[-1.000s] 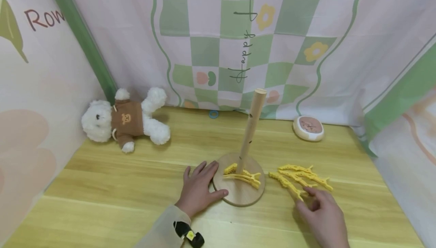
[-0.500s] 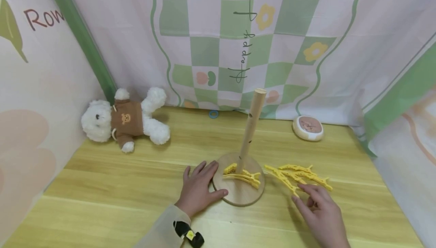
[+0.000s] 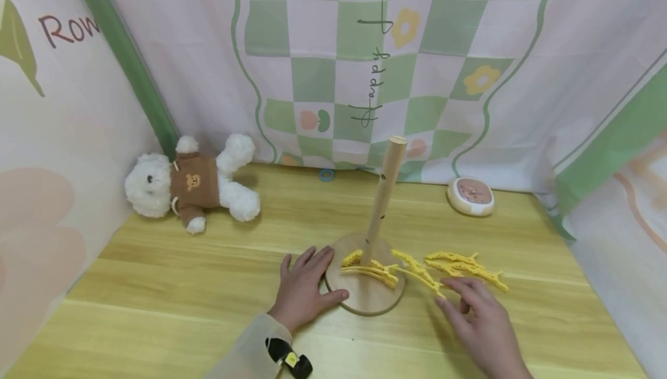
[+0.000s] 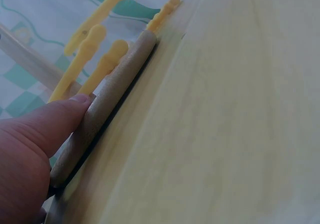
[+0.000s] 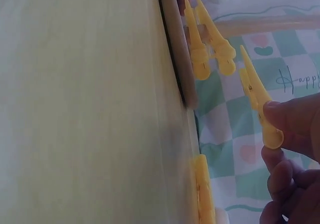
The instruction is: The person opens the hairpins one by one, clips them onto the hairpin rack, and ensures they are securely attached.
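Observation:
My left hand (image 3: 304, 293) rests with straight, spread fingers against the left edge of a round wooden base (image 3: 371, 305), its thumb on the rim. A wooden post (image 3: 384, 194) with small dark holes rises from that base, tilted in the head view. Yellow alligator hair clips (image 3: 385, 278) lie on the base by the post's foot. Between thumb and fingers, my right hand (image 3: 487, 318) pinches another yellow hair clip (image 5: 259, 92) by its forked end. The held clip is just right of the base, its long end pointing towards the post.
More yellow hair clips (image 3: 479, 272) lie on the wooden table (image 3: 208, 286) beyond my right hand. A white plush toy (image 3: 195, 182) in a brown top lies at the back left. Further back are a blue ring (image 3: 326, 175) and a white-and-pink rounded device (image 3: 471, 196).
My right hand has lifted one hair clip from the group on the right and carried it left towards the base. The left hand and the stand have not moved.

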The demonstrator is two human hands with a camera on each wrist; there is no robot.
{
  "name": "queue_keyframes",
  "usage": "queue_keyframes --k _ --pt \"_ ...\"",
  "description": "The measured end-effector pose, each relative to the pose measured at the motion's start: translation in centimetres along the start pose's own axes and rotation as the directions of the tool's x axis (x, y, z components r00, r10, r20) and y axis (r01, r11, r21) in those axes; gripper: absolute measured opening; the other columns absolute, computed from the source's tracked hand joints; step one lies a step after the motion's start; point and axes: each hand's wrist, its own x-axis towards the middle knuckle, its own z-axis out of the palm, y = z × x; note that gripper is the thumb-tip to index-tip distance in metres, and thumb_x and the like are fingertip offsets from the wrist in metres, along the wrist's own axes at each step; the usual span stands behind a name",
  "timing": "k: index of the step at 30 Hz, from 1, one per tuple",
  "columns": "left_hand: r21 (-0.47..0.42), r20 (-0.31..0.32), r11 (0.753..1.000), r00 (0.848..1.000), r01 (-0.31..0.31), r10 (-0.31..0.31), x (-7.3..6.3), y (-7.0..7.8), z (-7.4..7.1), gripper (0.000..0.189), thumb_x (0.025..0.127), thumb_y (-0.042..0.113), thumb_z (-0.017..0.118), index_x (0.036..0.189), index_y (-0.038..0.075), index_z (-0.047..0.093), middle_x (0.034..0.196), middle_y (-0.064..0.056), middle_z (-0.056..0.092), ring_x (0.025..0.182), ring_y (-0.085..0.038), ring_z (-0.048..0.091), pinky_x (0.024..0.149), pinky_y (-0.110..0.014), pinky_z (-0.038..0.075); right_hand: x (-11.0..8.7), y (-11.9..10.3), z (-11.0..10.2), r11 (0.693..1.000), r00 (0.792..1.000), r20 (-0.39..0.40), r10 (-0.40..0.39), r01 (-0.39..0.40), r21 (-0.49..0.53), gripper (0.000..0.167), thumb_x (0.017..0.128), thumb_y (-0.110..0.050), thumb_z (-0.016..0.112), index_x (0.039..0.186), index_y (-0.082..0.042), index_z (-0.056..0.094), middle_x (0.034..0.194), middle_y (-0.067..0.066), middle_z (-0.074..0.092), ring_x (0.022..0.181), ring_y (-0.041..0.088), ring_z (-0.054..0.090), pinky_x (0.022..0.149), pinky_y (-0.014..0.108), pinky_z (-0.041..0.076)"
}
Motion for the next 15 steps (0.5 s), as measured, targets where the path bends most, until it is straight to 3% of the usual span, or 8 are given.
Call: queue_keyframes --k 9,15 --pt "0.004 -0.002 1.0 1.0 0.003 -0.003 -0.06 0.01 0.04 0.09 0.082 0.07 0.066 0.153 0.018 0.044 0.156 0.002 0.044 0.146 -0.03 0.034 0.114 -0.069 0.01 0.49 -0.59 0.67 0.998 0.998 0.013 -0.068 0.068 0.003 0.038 0.072 -0.001 0.086 0.107 -0.006 0.074 0.093 -0.002 0.061 0.068 0.001 0.043 0.053 0.015 0.033" --pt "0.008 -0.006 1.0 1.0 -0.002 0.002 -0.06 -0.1 0.19 0.091 0.082 0.072 0.064 0.153 0.019 0.044 0.156 0.003 0.043 0.146 -0.03 0.034 0.114 -0.069 0.01 0.78 -1.01 1.04 0.998 0.997 0.04 -0.06 0.06 -0.006 0.037 0.074 -0.004 0.086 0.109 -0.007 0.075 0.096 -0.002 0.063 0.068 0.001 0.043 0.053 0.02 0.037"
